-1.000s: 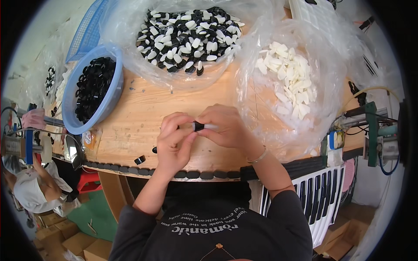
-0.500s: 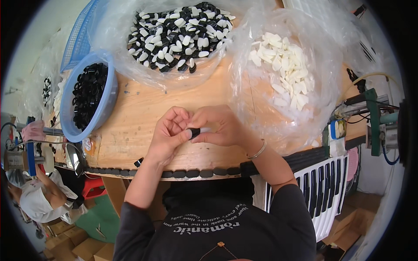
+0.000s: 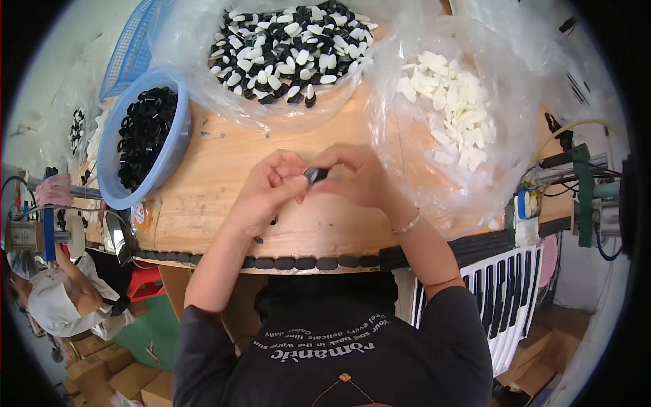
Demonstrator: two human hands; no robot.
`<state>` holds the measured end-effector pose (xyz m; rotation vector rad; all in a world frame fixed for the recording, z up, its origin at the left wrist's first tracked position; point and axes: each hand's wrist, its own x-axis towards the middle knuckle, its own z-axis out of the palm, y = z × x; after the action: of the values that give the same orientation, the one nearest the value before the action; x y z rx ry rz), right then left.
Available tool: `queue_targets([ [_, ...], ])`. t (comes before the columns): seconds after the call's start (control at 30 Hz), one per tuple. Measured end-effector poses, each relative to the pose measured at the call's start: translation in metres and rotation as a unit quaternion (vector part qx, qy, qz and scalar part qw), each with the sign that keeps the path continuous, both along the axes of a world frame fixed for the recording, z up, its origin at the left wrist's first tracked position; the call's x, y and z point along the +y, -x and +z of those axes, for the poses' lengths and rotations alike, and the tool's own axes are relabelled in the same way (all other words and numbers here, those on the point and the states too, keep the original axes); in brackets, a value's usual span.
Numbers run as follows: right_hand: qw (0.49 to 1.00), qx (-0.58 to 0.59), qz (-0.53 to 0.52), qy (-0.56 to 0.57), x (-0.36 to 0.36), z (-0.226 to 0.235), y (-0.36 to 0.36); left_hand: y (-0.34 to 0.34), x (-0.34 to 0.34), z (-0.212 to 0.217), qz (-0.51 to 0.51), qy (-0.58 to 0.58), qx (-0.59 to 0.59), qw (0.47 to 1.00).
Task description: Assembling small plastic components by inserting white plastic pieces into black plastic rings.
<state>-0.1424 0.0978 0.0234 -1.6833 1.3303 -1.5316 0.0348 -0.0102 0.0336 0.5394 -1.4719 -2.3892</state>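
Both hands have shifted a little farther from the near edge of the wooden table (image 3: 224, 169) since half a second ago, carrying the small black piece with a shiny face (image 3: 318, 174) along. It sits raised between the fingertips, near the middle of the table. Thumb and index finger of the left hand (image 3: 270, 186) pinch it narrowly from the left; the right hand (image 3: 364, 178) grips it from the right – fingers drawn close, the thumb blurred.

Left of the hands stands a light-blue round plastic bowl (image 3: 106, 163) filled with glossy black ring-like pieces (image 3: 146, 136). Beyond it leans a blue plastic mesh basket (image 3: 132, 51). At the far side, a clear plastic bag (image 3: 274, 121) lies spread under a heap of mixed black and white small oval pieces (image 3: 291, 51). To the right, another clear plastic bag (image 3: 393, 180) holds flat off-white pieces (image 3: 451, 102) – a looser pile. Dark rounded pads (image 3: 285, 263) line the near edge, below the wrists.
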Motion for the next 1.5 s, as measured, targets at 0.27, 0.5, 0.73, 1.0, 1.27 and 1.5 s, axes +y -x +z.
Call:
queue_targets([
  [0.27, 0.946, -0.087, -0.079, -0.302, -0.020, 0.007, 0.045, -0.055, -0.017, -0.006, 0.194, 0.010, -0.022, 0.981],
  [0.5, 0.929, 0.147, -0.336, -0.042, -0.123, 0.013, 0.098, -0.042, -0.015, -0.005, 0.073, 0.465, -0.258, 0.844],
  [0.73, 0.902, 0.218, -0.363, 0.086, -0.091, 0.034, 0.078, -0.041, 0.002, -0.048, 0.109, 0.635, -0.228, 0.730],
  [1.0, 0.890, 0.186, -0.330, -0.253, 0.035, 0.020, 0.170, 0.008, -0.012, 0.006, 0.066, 0.485, -0.043, 0.871],
  [1.27, 0.877, 0.174, -0.387, -0.225, 0.054, 0.008, 0.155, 0.060, -0.013, -0.026, 0.085, 0.163, 0.053, 0.982],
  [1.5, 0.764, 0.272, -0.381, -0.444, 0.092, 0.004, 0.134, 0.050, -0.019, -0.034, 0.088, 0.165, 0.016, 0.982],
])
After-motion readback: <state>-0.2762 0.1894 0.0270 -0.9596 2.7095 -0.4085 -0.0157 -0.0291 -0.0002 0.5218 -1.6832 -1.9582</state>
